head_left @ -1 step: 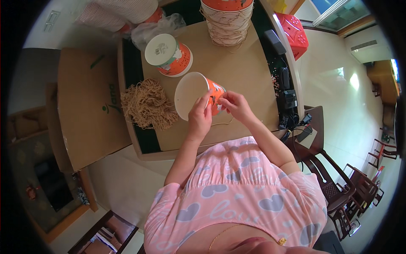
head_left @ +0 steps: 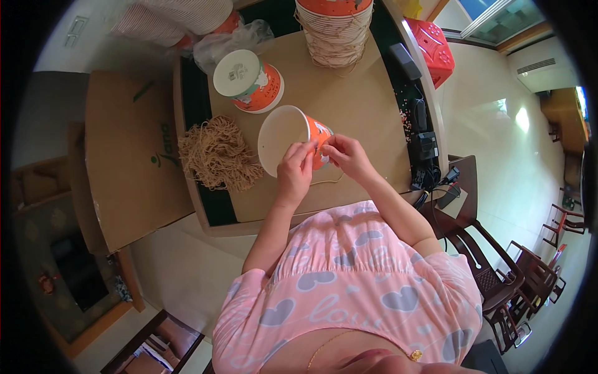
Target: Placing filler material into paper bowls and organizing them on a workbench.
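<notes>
A paper bucket (head_left: 283,140), white inside and printed orange outside, lies tilted on its side with its mouth facing left. My left hand (head_left: 295,171) is at the bucket's near side, fingers pinched together against the printed wall. Close beside it, my right hand (head_left: 349,156) pinches with thumb and forefinger at the same wall; what lies between the fingertips of either hand is too small to make out. A strand of tan cord (head_left: 328,181) curves out on the table below the bucket. Left of it sits a tangled bundle of tan cord (head_left: 218,153).
Another orange bucket (head_left: 260,90) stands upside down at the back left. A tall stack of buckets (head_left: 334,37) with cords around it is at the far side. Black power adapters (head_left: 425,146) line the table's right edge; a cardboard box (head_left: 131,156) stands to the left.
My left hand's forefinger has come down off the bucket's rim to its printed side, nearer my right fingertips. The bucket has barely shifted.
</notes>
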A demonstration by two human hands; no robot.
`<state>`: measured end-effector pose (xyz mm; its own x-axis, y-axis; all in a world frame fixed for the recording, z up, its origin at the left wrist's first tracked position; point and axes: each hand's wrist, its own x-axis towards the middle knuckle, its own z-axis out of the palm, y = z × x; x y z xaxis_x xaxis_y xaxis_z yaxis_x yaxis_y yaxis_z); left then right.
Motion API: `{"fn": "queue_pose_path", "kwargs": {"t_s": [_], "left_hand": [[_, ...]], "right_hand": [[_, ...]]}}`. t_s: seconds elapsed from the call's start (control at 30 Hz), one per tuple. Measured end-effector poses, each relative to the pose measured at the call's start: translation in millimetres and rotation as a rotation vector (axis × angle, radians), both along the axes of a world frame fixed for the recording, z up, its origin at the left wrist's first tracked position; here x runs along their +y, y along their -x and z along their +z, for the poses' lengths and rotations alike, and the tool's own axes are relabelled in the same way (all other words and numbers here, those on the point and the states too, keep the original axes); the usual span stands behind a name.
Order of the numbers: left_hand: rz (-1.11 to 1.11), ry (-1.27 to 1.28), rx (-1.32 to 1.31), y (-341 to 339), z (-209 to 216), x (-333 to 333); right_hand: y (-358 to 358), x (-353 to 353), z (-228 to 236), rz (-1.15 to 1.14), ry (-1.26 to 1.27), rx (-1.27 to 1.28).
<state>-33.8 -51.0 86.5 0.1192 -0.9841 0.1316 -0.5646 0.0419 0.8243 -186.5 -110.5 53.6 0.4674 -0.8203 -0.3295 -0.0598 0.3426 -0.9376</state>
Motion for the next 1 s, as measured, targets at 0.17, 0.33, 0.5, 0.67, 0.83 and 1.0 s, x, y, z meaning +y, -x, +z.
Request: {"fn": "queue_pose_path", "kwargs": {"t_s": [0.17,0.33,0.5,0.67,0.83,1.0], "left_hand": [[-0.005,0.009,-0.156,-1.4,-4.1,2.6],[-0.082,0.079,-0.322,-1.8,0.2,0.0],[-0.069,0.104,-0.320,2.2,4.3,-2.5],[-0.115,0.074,-0.388,-0.6,1.2,-1.5],[-0.111,0.091,-0.381,0.8,1.5,-3.8],[-0.134,0.079,-0.390,0.3,5.3,-5.2]], "right_hand": [[-1.8,4.5,-5.7,0.009,0.058,-0.036],[1.2,3.5,-5.9,0.049,0.078,0.014],[2.0,2.9,-10.1,0.054,0.140,0.091],[3.7,2.7,-5.6,0.055,0.168,0.104],[7.2,5.9,2.8,0.054,0.269,0.115],[5.6,8.9,13.1,-0.008,0.365,0.146]]}}
